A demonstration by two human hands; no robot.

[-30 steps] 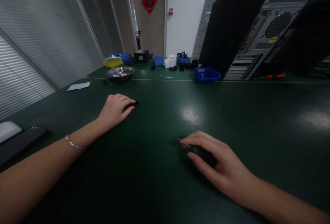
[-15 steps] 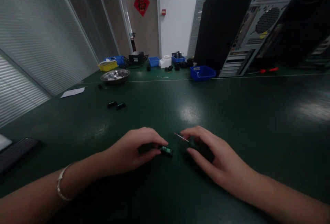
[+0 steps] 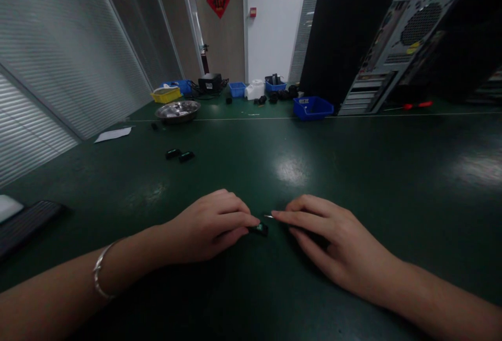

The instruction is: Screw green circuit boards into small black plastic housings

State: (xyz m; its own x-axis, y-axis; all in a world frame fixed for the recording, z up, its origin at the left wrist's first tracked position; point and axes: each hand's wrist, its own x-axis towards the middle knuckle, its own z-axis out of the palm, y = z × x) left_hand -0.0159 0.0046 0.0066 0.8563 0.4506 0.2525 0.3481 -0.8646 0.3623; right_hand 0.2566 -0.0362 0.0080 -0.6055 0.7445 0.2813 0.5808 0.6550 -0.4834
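My left hand (image 3: 219, 226) is closed at the fingertips on a small black piece with a green circuit board (image 3: 259, 229), held low over the green tabletop. Its near end is hidden by the thumb and index finger. My right hand (image 3: 329, 231) is closed round a thin tool with a slim metal shaft, which looks like a small screwdriver (image 3: 269, 216). Only the shaft's tip shows, pointing left just above the green-and-black piece; whether they touch I cannot tell. The handle is hidden in the palm. Two similar black pieces (image 3: 186, 156) lie farther off to the left.
At the back stand a metal bowl (image 3: 178, 112), a yellow tray (image 3: 166, 94), a blue bin (image 3: 312, 108) and a black adapter box (image 3: 210, 82). A large computer case (image 3: 349, 32) rises at the right. A keyboard (image 3: 29, 226) lies at the left edge, a paper sheet (image 3: 113, 134) beyond it.
The right index finger has stretched forward along the tool, covering most of its shaft. The left fingers have flattened and cover more of the circuit-board piece. The camera view has shifted slightly.
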